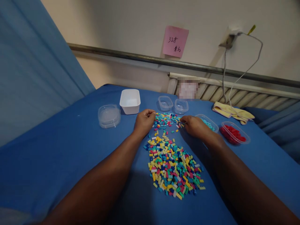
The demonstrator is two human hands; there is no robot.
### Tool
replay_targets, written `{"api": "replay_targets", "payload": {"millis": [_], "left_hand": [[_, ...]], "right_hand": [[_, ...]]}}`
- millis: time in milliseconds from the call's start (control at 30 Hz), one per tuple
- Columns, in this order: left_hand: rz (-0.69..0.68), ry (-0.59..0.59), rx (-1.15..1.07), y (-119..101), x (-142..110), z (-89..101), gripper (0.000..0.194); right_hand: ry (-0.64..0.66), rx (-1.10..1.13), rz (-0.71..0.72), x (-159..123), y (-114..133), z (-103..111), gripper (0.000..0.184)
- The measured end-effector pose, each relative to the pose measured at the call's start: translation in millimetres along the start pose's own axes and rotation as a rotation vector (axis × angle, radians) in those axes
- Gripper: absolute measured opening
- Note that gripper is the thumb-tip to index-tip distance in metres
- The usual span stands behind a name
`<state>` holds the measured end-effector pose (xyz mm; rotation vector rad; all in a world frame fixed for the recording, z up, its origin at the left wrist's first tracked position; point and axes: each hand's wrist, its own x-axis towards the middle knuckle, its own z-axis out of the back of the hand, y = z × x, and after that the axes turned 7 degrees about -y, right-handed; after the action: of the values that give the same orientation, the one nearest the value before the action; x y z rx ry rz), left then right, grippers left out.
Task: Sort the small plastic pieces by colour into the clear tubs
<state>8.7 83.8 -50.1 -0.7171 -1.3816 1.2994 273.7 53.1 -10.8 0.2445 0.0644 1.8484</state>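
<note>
Small toy building bricks in many colours lie in a large pile (173,165) on the blue cloth, with a smaller pile (164,120) just beyond it. At the left edge of the smaller pile is my left hand (144,122), its fingers curled and pressed together. My right hand (193,125) rests at that pile's right edge, thumb and fingers pinched close to some bricks. What either hand holds, if anything, is too small to make out. Beside my right hand stands a clear tub of light blue bricks (208,124), partly hidden by it. Farther right, a clear tub (245,140) contains red bricks (234,133).
A white box (130,107) and stacked clear lids (109,116) stand to the left. Two small clear tubs (165,103) are behind the bricks. A yellow cloth (231,112) lies at the back right, near a hanging cable (259,56), a radiator (211,87) and a wall rail (131,55).
</note>
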Motion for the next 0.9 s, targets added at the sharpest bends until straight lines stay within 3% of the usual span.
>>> {"api": "replay_targets", "payload": {"millis": [167, 467, 900], "left_hand": [[0.004, 0.001, 0.018, 0, 0, 0.1, 0.022], [0.009, 0.006, 0.024, 0, 0, 0.1, 0.021], [0.002, 0.023, 0.006, 1, 0, -0.7, 0.022]], "right_hand": [[0.04, -0.018, -0.002, 1, -3, -3, 0.048], [0.028, -0.088, -0.021, 0, 6, 4, 0.028], [0.082, -0.082, -0.063, 0, 9, 1, 0.023]]}}
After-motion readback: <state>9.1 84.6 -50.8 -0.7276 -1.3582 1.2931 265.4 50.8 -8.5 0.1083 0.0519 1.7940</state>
